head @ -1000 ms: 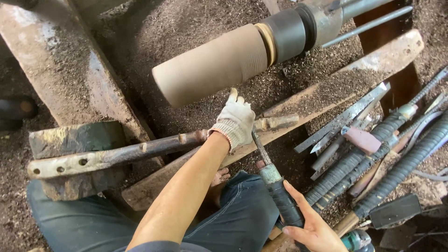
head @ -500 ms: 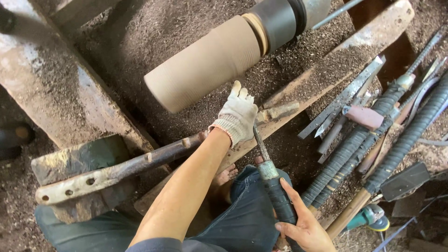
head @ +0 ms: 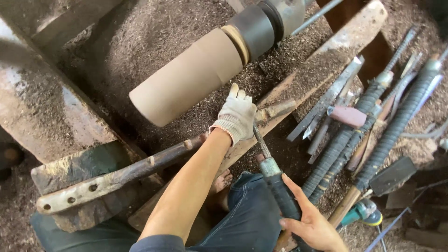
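Note:
My left hand [head: 236, 117], in a white work glove, presses down on the metal shaft of a long turning chisel [head: 262, 145] where it crosses a wooden rest bar [head: 280, 109]. My bare right hand [head: 311, 226] grips the chisel's dark wrapped handle [head: 282, 195] near my lap. Just beyond the glove sits a smooth tan wooden cylinder [head: 186, 79], mounted on a lathe by a dark chuck [head: 254, 30]. The chisel's tip is hidden under the glove.
A long rusty metal bar with holes [head: 107, 179] lies across a block at the left. Several rebar-handled tools [head: 373, 121] and blades lie at the right, with a pink grinding stone [head: 347, 115] and a teal angle grinder [head: 361, 212]. Sawdust covers the ground.
The view has shifted slightly, so the cylinder and tools sit higher and to the right. Both hands keep the same hold on the chisel.

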